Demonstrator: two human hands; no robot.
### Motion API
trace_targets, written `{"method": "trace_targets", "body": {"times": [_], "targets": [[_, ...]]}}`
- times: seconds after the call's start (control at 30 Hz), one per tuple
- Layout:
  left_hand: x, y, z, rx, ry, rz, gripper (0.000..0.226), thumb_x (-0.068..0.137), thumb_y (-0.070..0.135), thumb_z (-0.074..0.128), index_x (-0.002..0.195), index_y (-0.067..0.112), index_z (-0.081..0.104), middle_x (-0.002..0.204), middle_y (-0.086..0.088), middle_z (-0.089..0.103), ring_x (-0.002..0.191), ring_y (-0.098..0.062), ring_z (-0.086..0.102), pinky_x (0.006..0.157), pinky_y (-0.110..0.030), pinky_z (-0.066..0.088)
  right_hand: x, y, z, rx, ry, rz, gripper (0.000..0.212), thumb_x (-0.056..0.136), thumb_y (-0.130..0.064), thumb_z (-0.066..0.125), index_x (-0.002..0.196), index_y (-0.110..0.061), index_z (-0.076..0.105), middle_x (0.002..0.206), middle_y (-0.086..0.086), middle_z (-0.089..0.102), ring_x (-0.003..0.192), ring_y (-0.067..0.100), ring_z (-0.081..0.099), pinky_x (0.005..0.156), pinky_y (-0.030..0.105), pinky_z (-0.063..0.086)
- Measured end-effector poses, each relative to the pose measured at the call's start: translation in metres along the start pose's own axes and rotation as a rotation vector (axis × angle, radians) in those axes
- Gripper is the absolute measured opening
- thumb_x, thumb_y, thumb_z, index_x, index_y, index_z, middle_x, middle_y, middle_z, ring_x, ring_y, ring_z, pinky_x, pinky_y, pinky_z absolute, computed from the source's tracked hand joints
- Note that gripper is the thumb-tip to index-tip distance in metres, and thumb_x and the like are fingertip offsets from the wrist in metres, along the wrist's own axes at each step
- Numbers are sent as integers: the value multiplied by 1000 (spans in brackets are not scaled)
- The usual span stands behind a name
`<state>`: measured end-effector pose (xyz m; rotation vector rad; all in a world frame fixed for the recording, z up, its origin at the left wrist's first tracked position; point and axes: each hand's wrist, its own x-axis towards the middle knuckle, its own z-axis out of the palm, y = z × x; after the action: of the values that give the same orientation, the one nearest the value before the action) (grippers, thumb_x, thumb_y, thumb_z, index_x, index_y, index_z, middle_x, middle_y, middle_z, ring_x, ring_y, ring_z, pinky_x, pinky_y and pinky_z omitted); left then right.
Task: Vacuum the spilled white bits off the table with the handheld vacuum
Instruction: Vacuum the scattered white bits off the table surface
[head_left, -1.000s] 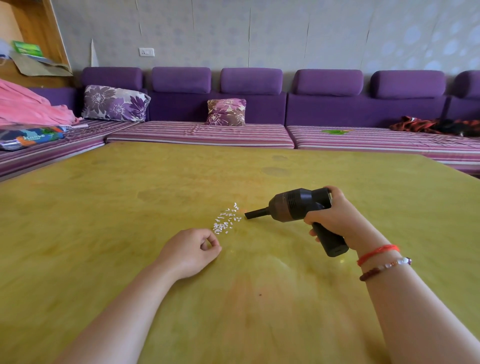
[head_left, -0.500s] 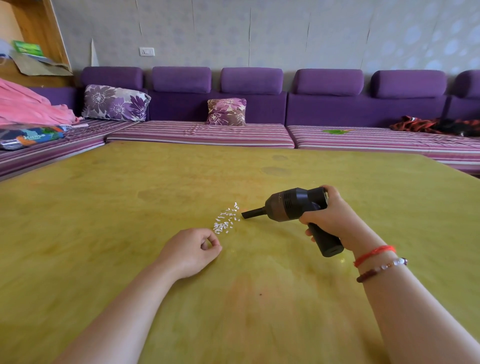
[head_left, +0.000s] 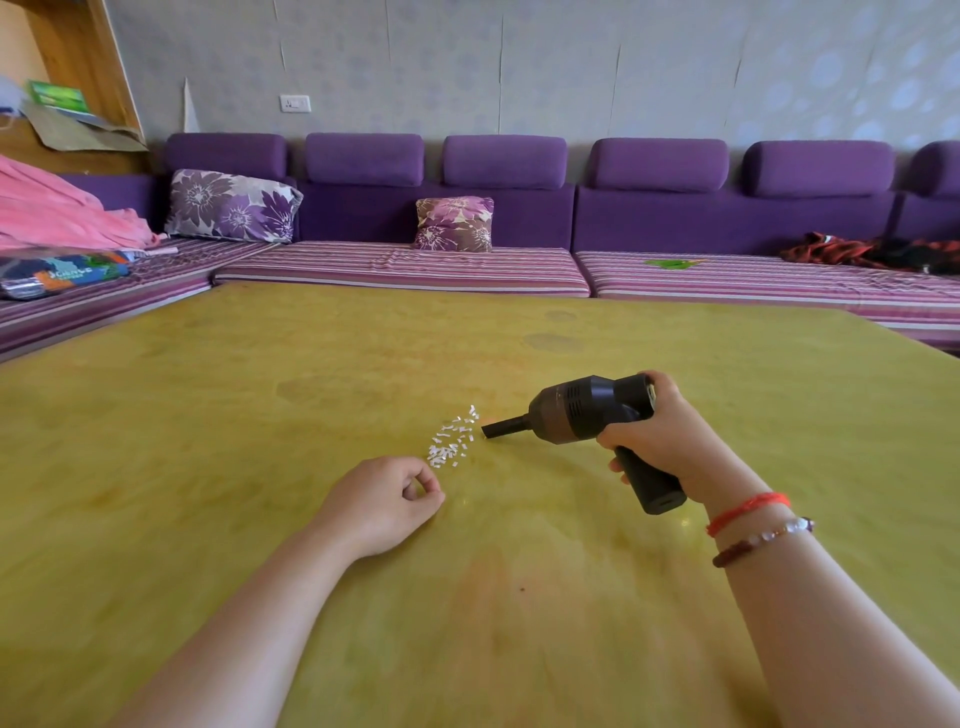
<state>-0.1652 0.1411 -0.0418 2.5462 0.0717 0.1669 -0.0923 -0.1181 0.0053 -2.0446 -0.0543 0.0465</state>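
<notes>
My right hand (head_left: 660, 436) grips black plastic handheld vacuum (head_left: 587, 410) | small white bits (head_left: 453, 441) just off nozzle (head_left: 506, 427) at 9 o'clock | left hand (head_left: 382, 501) loosely curled, empty

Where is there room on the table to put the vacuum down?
The table is bare between the white bits and the striped sofa cushions, and between the left forearm and right forearm. It is crowded in the middle: left hand, bits and the handheld vacuum in the right hand sit close.
</notes>
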Motion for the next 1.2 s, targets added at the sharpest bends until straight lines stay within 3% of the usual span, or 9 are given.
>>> {"method": "trace_targets", "body": {"times": [0.4,0.67,0.87,1.2], "targets": [[-1,0,0,-2,-4,-2,23,84,33,59,62,33,53,42,25,51,43,-4,40,49,-24,30,1,4,11,25,68,-12,67,77,-4,64,131,-21,29,86,4,58,58,21,65,49,31,55],[0,0,0,3,-1,0,23,84,32,60,61,34,52,43,26,51,44,-4,40,49,-24,29,1,6,20,29,82,-15,74,77,-8,67,136,-20,24,99,6,59,75,30,68,74,49,57],[-1,0,0,10,-4,-6,23,84,33,59,62,34,53,43,26,51,43,-4,40,49,-24,29,1,4,23,24,82,-7,78,77,-10,69,138,-22,21,110,10,57,85,33,66,79,51,55],[-1,1,0,22,-8,-5,23,84,33,59,62,35,52,43,27,51,45,-4,41,49,-24,30,-1,4,26,14,77,3,83,78,-11,69,140,-24,16,110,10,57,87,33,66,80,51,55]]}}
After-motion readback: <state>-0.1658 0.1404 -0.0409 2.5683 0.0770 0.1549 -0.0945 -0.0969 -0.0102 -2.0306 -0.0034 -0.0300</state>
